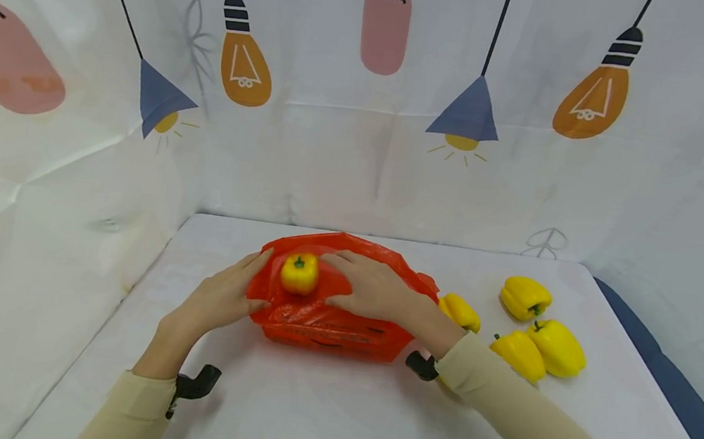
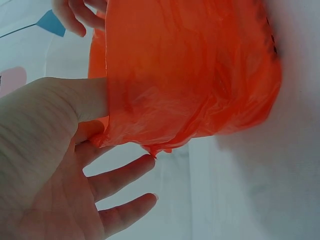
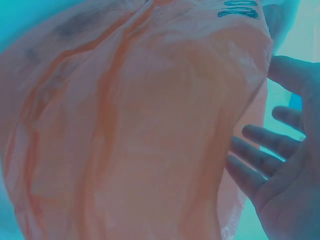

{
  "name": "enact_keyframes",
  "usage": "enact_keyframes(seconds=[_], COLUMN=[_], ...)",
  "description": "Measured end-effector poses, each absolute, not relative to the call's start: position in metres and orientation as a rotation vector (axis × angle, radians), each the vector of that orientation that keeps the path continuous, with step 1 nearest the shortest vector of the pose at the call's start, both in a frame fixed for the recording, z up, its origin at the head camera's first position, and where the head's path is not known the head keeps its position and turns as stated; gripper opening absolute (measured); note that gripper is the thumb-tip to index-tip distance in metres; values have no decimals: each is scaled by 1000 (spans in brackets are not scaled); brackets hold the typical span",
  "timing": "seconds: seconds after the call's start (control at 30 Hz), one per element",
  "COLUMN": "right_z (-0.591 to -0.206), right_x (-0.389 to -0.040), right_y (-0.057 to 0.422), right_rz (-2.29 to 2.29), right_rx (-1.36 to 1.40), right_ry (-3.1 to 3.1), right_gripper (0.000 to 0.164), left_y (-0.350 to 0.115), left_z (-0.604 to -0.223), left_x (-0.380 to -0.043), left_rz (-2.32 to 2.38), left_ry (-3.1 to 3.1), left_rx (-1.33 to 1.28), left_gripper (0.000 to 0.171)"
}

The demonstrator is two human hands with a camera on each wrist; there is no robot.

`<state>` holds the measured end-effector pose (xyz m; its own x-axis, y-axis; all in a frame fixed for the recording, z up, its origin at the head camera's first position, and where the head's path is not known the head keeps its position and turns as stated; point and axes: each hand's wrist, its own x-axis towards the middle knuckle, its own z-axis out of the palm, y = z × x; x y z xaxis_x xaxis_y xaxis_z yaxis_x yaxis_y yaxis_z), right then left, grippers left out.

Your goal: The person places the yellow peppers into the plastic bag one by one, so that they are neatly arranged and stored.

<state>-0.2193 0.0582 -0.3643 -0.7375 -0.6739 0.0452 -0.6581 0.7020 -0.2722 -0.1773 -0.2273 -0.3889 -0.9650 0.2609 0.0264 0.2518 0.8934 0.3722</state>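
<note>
A red-orange plastic bag [image 1: 322, 326] lies on the table with its mouth spread upward. Within the mouth a yellow bell pepper [image 1: 299, 275] shows, stem up. At the bag's left side is my left hand [image 1: 224, 293]; in the left wrist view its thumb goes behind the bag wall [image 2: 175, 70], and the nearer fingers hold the edge while the outer ones spread outside. My right hand [image 1: 371, 288] reaches over the right part of the mouth. Its fingers [image 3: 270, 142] are extended and apart, beside the bag's rim, with nothing visible between them.
Right of the bag lie several more yellow bell peppers: one by the forearm [image 1: 460, 311], one farther back [image 1: 524, 297], and two together, a smaller [image 1: 520, 356] and a larger [image 1: 559, 349]. My right sleeve partly hides another. A patterned white cloth [image 1: 331, 168] hangs behind the white table [image 1: 308, 413].
</note>
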Motion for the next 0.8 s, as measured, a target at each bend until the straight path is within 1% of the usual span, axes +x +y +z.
enact_keyframes(seconds=[0.47,0.8], right_z=[-360,-353], right_x=[-213,-212], right_y=[83,98], right_rz=[-436,-547], right_rx=[-1225,-1267], right_ry=[2845,2803], right_gripper=[64,63], left_y=[-228,-226], left_z=[-387,-388], left_x=[-177,-179], left_rz=[591,594], left_ry=[3025,3023], left_rx=[414,411], left_gripper=[91,90])
